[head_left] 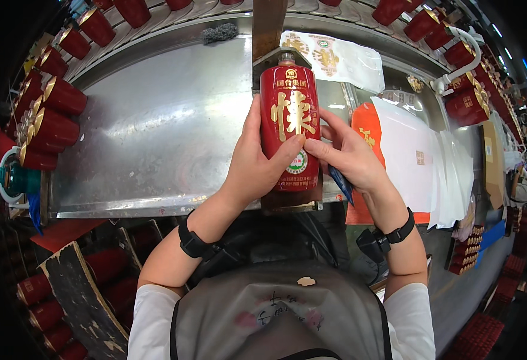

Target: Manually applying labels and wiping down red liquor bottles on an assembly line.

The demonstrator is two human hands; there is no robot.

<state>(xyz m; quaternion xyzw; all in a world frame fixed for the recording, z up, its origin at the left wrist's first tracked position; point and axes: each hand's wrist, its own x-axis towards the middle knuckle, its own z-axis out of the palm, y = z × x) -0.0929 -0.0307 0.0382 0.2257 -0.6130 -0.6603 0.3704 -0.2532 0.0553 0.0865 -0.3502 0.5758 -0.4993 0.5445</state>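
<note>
A glossy red bottle (289, 135) with gold lettering, a round green-and-white emblem and a clear neck lies in front of me on a narrow metal rest at the table's edge. My left hand (248, 159) is wrapped round its left side, thumb on its face. My right hand (350, 156) grips the right side, thumb pressed near the gold character and fingers bent along the edge. A flat, dark blue piece (341, 183) sticks out below the right palm; its kind is unclear. The hands hide parts of both sides of the bottle.
The metal tabletop (155, 120) spreads left, with red bottles (53, 129) grouped at its far side. White sheets (410, 150) lie over an orange-red one (368, 129) at right; printed transfer sheets (335, 57) lie behind. A brown post (269, 27) rises beyond the bottle. A dark scouring pad (219, 33) sits at the back.
</note>
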